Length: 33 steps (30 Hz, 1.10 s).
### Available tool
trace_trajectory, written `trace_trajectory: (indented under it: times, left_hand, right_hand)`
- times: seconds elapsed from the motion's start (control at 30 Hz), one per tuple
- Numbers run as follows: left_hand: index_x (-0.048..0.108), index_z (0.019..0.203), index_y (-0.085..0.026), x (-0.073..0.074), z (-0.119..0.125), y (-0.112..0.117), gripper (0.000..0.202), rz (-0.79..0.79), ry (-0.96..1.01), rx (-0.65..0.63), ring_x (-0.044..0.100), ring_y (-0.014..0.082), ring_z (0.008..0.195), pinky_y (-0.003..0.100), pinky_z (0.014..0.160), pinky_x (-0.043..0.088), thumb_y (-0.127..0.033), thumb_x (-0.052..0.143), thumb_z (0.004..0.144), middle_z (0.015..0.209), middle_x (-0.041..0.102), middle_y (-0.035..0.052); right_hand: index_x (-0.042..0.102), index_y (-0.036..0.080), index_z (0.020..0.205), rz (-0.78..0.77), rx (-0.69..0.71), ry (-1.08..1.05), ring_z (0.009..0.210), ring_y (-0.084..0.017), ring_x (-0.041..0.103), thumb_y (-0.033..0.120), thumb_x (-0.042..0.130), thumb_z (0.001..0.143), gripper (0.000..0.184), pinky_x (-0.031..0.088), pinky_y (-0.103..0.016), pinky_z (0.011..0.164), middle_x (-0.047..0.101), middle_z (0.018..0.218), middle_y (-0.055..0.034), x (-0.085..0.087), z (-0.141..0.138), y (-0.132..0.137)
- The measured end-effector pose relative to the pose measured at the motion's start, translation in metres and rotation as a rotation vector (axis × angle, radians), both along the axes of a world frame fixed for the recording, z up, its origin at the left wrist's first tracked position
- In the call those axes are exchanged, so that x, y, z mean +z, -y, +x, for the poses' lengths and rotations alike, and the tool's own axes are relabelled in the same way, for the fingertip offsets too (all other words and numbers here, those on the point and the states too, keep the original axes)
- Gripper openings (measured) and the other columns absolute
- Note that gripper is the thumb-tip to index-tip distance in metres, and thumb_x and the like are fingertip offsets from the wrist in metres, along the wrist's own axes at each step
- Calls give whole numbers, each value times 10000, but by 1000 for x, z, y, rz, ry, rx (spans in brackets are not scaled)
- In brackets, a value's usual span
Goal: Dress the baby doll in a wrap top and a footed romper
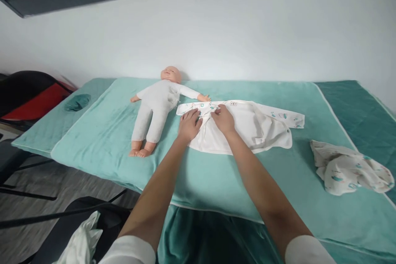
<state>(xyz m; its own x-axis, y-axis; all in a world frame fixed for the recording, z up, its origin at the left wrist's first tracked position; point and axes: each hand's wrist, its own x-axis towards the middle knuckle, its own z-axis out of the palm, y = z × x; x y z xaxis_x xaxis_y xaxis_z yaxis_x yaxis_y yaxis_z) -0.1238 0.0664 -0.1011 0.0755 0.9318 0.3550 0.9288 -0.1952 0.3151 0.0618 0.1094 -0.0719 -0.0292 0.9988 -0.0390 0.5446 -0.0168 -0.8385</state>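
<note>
A pale wall point(216, 29) fills the far side of your view, and below it a light teal pad point(216, 173) covers most of the table in front of you. A darker teal blanket point(355, 103) lies along the pad's right edge. At the far left, off the table, stands a black and red chair point(31, 95).

A white baby garment point(256, 128) with small green prints is spread flat on the pad, near its middle and towards the wall, with one sleeve stretched out to the right. Just left of it a doll point(157, 103) in a plain white suit lies on its back, head towards the wall, and one of its outstretched hands touches the garment's left end. Well apart, at the right, a crumpled printed cloth point(346, 167) sits near the pad's edge.

Both your arms reach forward to the garment's left part. Your left hand point(189, 124) rests on it palm down with the fingers bent into the fabric. Your right hand point(223, 119) is just beside it, fingers curled down at the upper edge. The fingertips are hidden, so you cannot tell whether either hand pinches the cloth or only presses on it
</note>
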Motion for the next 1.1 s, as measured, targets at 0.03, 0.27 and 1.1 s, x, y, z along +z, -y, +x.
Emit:
trace_trajectory:
  times: [0.03, 0.27, 1.1]
  left_hand:
    - [640, 1247, -230, 0, 0, 1, 304, 25, 25, 2, 533, 263, 1379, 452, 1147, 384, -352, 518, 997, 1448, 631, 78]
    - [601, 922, -234, 4, 5, 7, 132, 89, 83, 21, 629, 263, 1208, 438, 1042, 456, -306, 516, 992, 1233, 724, 90]
    - [628, 956, -226, 2, -2, 2, 166, 79, 143, 266, 612, 310, 1140, 473, 978, 460, -296, 478, 973, 1139, 708, 132]
  right_hand:
    - [535, 235, 1351, 15, -11, -22, 1185, -260, 652, 342, 634, 872, 501, 500, -434, 1062, 675, 1290, -80, -2, 1, 1]
    - [559, 275, 1315, -196, 80, -512, 932, -195, 712, 370, 702, 752, 589, 613, -334, 723, 600, 1355, -65, 0, 11, 1]
    - [642, 240, 845, 412, 96, 676, 904, -288, 624, 364, 411, 1046, 330, 474, -408, 778, 682, 879, -99, 5, 139, 151]
